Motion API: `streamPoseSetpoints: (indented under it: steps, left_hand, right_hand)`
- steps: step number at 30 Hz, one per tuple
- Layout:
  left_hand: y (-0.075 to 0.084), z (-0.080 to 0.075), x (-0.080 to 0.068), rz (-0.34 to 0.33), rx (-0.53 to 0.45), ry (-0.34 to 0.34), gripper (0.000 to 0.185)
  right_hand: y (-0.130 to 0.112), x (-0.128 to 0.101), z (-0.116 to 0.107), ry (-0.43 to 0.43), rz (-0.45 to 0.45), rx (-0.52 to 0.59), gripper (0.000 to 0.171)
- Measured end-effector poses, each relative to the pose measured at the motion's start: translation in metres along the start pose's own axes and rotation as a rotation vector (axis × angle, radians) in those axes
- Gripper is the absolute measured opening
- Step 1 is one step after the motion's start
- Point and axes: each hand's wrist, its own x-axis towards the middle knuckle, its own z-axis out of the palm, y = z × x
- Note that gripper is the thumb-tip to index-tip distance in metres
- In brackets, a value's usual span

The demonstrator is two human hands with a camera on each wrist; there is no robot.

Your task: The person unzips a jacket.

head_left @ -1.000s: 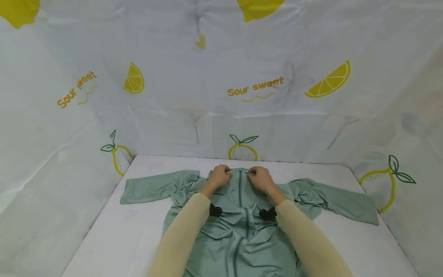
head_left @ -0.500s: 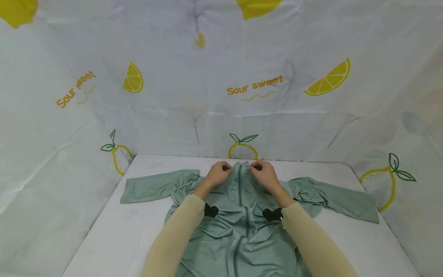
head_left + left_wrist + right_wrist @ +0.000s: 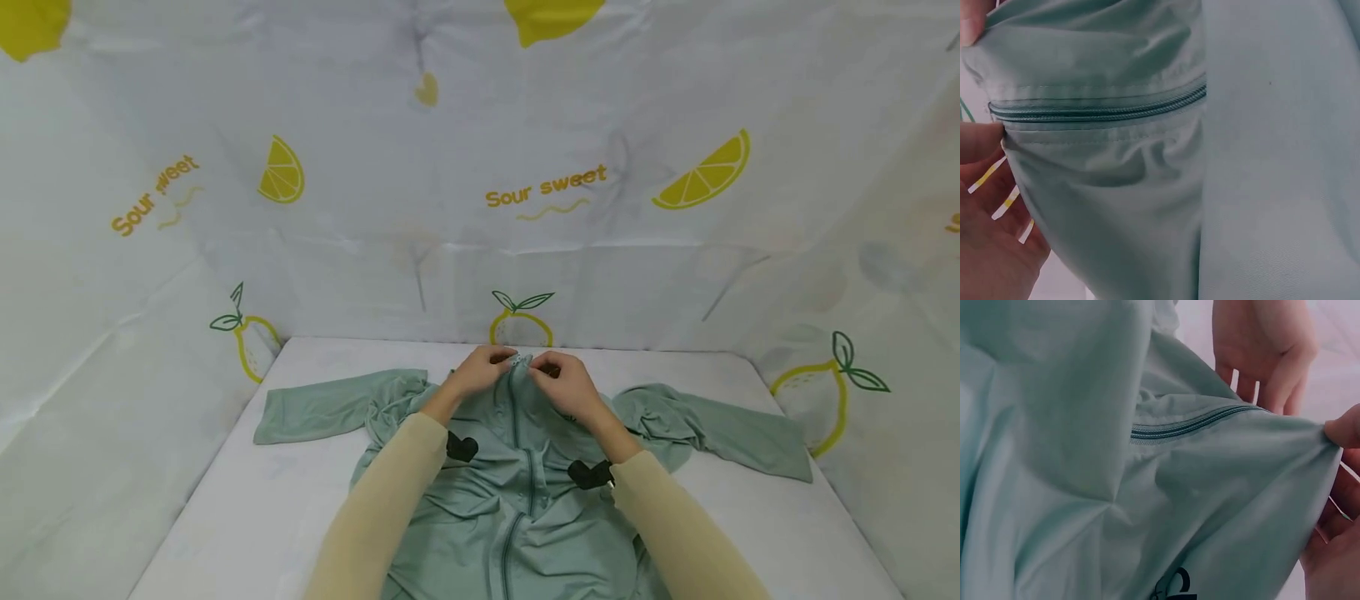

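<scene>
A sage-green zip-up jacket (image 3: 468,533) lies front up on the white table, collar toward the far side and sleeves spread. My left hand (image 3: 476,372) pinches the collar (image 3: 1104,56) right at the upper end of the zipper (image 3: 1097,114), thumb on top in the left wrist view. Just to the right, my right hand (image 3: 570,385) pinches the collar edge between thumb and fingers, drawing the fabric taut in the right wrist view. The raised collar stands between both hands. The zipper runs down the front, closed near the collar.
The jacket's left-side sleeve (image 3: 322,408) and right-side sleeve (image 3: 750,437) reach toward the edges of the white table (image 3: 225,508). Behind and beside it hangs a white lemon-print curtain (image 3: 360,275). Dark heart-shaped pieces (image 3: 590,474) show near my cuffs.
Both hands have lifted the collar upward from the table. The left hand has shifted to the zipper's top end, and the collar top now looks narrower and bunched. The sleeves stay put.
</scene>
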Motion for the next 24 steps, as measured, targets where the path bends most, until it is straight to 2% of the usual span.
streamPoseSetpoints:
  steps: [2, 7, 15, 21, 24]
  left_hand:
    - [0.001, -0.001, -0.002, 0.013, -0.002, -0.004, 0.035]
    - [0.006, -0.004, -0.007, -0.013, -0.041, 0.042, 0.031]
    - [0.019, -0.007, -0.014, 0.034, 0.065, 0.073, 0.023]
    - [0.023, -0.007, -0.017, 0.041, 0.061, 0.089, 0.020]
    - [0.024, -0.007, -0.019, 0.053, 0.044, 0.098, 0.021]
  right_hand:
    - [0.001, -0.001, -0.001, 0.007, -0.006, -0.007, 0.010]
    - [0.004, -0.002, -0.003, 0.056, -0.005, -0.039, 0.009]
    - [0.004, -0.001, -0.003, 0.049, 0.019, -0.070, 0.009]
    - [-0.006, -0.005, 0.002, 0.146, -0.092, -0.182, 0.008]
    - [-0.015, -0.007, 0.008, 0.147, -0.099, -0.212, 0.009]
